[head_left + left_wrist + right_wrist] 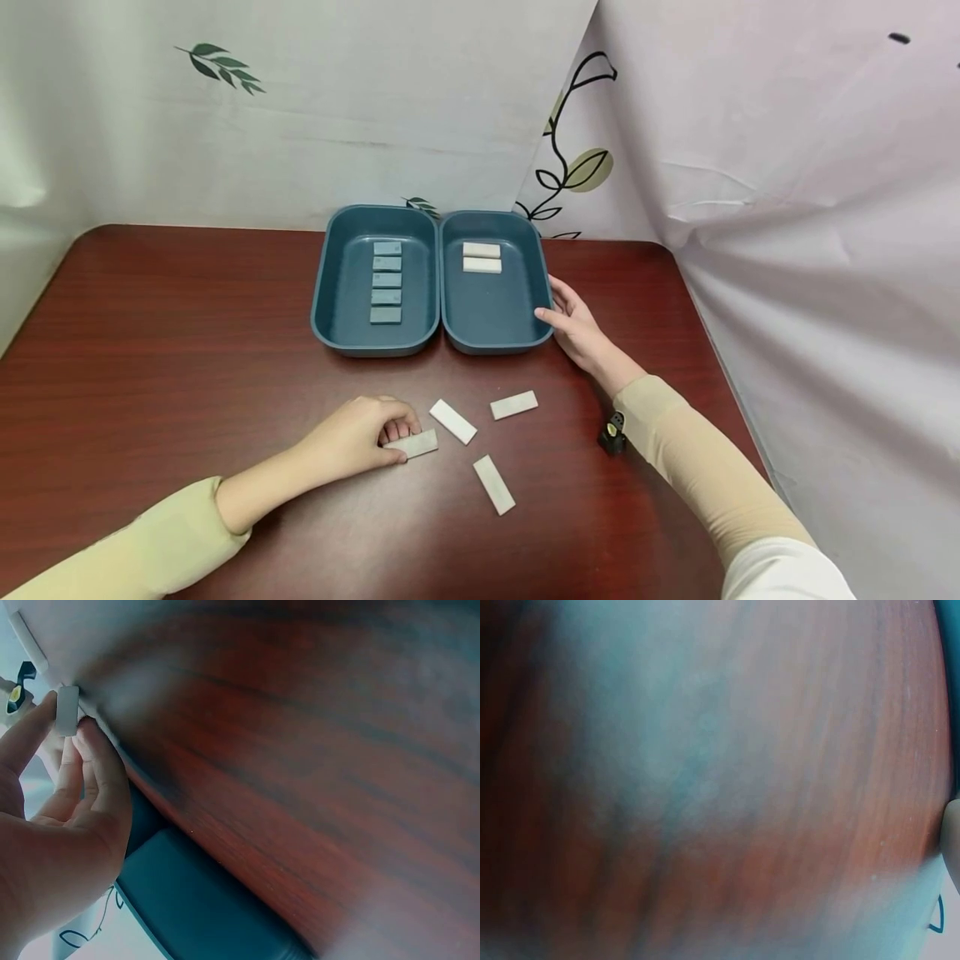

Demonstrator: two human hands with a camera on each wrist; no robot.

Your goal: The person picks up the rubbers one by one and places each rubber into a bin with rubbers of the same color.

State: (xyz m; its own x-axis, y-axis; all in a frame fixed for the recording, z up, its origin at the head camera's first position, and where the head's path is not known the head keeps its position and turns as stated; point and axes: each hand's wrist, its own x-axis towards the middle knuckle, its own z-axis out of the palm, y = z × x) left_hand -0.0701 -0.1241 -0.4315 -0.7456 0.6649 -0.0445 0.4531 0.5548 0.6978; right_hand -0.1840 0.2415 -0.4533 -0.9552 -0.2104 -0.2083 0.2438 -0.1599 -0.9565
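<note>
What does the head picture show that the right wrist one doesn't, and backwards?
Only the head view: the left hand pinching a grey tile, three loose tiles, five blue tiles in the left tray, two white tiles in the right tray.

Only the right wrist view: no new object, just a blurry close-up of wood grain.

Both: the table, the pale cloth, some of the right hand, the right tray's blue side.

Head view looks forward-down; wrist views (much nearer) share the table (187, 333).
</note>
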